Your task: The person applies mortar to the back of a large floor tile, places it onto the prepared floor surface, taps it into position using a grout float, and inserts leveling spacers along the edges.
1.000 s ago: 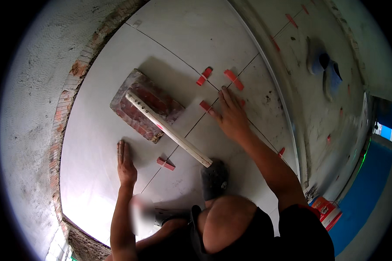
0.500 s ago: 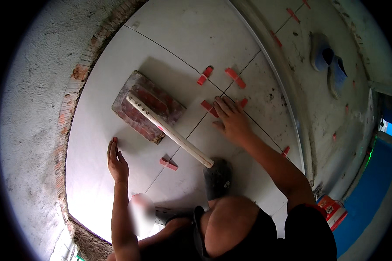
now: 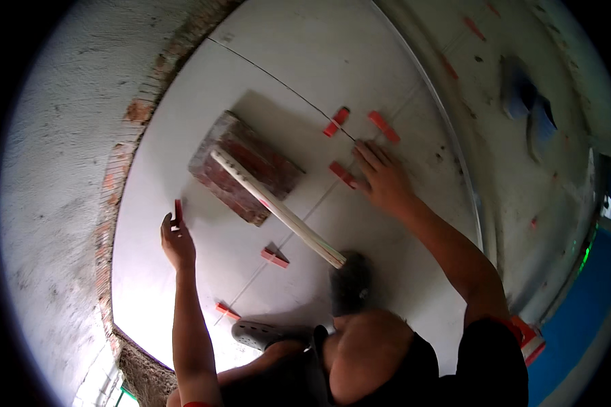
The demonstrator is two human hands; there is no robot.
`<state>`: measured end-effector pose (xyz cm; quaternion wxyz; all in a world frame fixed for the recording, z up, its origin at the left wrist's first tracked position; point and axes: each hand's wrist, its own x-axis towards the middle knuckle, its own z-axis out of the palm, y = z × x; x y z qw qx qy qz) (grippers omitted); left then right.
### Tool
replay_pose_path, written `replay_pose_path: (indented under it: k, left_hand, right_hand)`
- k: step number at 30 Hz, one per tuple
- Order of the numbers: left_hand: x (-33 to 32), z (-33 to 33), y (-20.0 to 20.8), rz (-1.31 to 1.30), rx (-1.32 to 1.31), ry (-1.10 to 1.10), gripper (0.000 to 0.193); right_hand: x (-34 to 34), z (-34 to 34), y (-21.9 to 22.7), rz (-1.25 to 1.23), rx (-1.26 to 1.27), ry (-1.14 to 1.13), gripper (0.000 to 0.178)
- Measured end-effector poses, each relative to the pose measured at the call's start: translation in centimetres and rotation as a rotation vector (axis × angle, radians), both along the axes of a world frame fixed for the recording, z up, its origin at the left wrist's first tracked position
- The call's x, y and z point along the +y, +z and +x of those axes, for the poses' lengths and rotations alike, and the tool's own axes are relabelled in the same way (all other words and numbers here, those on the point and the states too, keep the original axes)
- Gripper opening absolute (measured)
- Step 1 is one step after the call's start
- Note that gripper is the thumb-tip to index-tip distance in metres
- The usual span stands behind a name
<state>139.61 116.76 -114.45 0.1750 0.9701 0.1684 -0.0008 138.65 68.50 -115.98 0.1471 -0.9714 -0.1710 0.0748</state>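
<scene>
My left hand (image 3: 178, 245) is raised near the broken wall edge, its fingers closed on a red tile-levelling wedge (image 3: 178, 209). My right hand (image 3: 385, 175) lies palm down on the pale floor tiles (image 3: 387, 271), fingers stretched out and holding nothing. Its fingertips are at the joint where tiles meet. Close to it sit several red wedges (image 3: 343, 174) along the joints. Between my hands a rectangular, cement-smeared reddish block (image 3: 214, 178) rests on the tiles. A long pale handle (image 3: 299, 226) slants across the block toward my dark clog.
More red wedges (image 3: 275, 258) lie along the joint near my feet. Rough plaster wall (image 3: 61, 169) and exposed brick border the tiles on the left. On the right run a metal edge strip (image 3: 448, 129), a pair of blue shoes (image 3: 528, 102) and a red bucket (image 3: 533, 342).
My left hand has lifted the wedge upright, its fingers more curled. My right hand stays flat on the tiles. The whole view has shifted slightly.
</scene>
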Motion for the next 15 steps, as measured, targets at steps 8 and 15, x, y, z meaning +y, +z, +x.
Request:
replay_pose_path:
  k: [8,15]
  left_hand:
    - [-4.5,14.5,0.2,-1.03,-0.052,0.366,0.033]
    - [-10.8,24.1,-1.1,-0.953,0.04,0.215,0.028]
  right_hand:
    - [-1.2,-0.1,-0.7,0.064,-0.033,-0.142,0.067]
    - [-0.7,-0.1,-1.8,0.223,-0.113,-0.104,0.059]
